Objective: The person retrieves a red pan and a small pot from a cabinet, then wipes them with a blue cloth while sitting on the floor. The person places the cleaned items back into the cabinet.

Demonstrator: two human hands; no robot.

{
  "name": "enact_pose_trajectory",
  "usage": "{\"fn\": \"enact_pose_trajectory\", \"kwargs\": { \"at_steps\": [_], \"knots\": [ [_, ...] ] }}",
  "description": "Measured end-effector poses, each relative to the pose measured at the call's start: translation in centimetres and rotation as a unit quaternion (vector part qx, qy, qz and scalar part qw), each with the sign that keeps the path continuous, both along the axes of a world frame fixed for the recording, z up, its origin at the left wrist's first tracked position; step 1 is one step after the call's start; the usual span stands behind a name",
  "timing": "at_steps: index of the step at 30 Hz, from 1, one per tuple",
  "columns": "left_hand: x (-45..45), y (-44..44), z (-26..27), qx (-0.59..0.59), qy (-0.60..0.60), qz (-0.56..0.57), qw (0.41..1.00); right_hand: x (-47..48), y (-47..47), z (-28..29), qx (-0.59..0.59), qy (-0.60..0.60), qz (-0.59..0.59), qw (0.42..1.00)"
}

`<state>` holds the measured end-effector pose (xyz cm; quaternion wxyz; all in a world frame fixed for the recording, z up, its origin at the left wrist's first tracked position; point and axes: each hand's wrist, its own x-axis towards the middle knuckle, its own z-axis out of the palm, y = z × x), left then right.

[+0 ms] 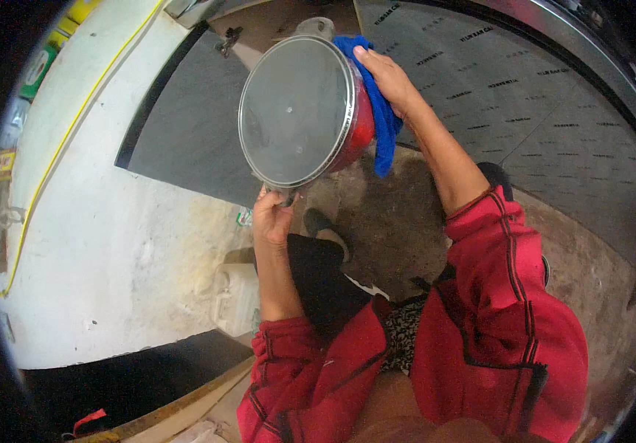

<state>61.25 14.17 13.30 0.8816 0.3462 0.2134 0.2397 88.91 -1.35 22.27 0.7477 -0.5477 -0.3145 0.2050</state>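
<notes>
A red two-handled pot is held up in front of me, tilted so that its round grey face, rimmed by a shiny band, is turned towards me. Whether this face is a lid or the base, I cannot tell. My left hand grips the near handle from below, with the thumb on top. The other handle sticks out at the far end. On the pot's right side, my right hand presses a blue cloth against the red wall. One end of the cloth hangs down loose.
A white wall with a yellow cord runs along the left. A dark grey panel leans there, and printed grey cabinet panels stand at right. Below are the worn floor, my shoe and a whitish plastic jug.
</notes>
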Motion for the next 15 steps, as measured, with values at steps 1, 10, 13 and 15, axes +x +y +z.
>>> {"fn": "enact_pose_trajectory", "kwargs": {
  "at_steps": [1, 10, 13, 15],
  "knots": [
    [0.2, 0.0, -0.2, 0.004, -0.011, -0.001, 1.000, 0.1, -0.1, -0.5, -0.009, 0.028, -0.004, 1.000],
    [-0.1, 0.1, -0.4, 0.030, 0.014, 0.032, 0.999, -4.8, -1.6, -11.7, 0.007, 0.179, -0.163, 0.970],
    [0.3, 0.2, -0.7, -0.002, 0.022, 0.042, 0.999, -4.2, -4.3, -12.9, -0.108, 0.220, -0.104, 0.964],
    [0.0, 0.6, -1.2, -0.021, 0.032, 0.047, 0.998, -4.0, -5.7, -10.1, -0.030, 0.255, -0.105, 0.961]
  ]
}}
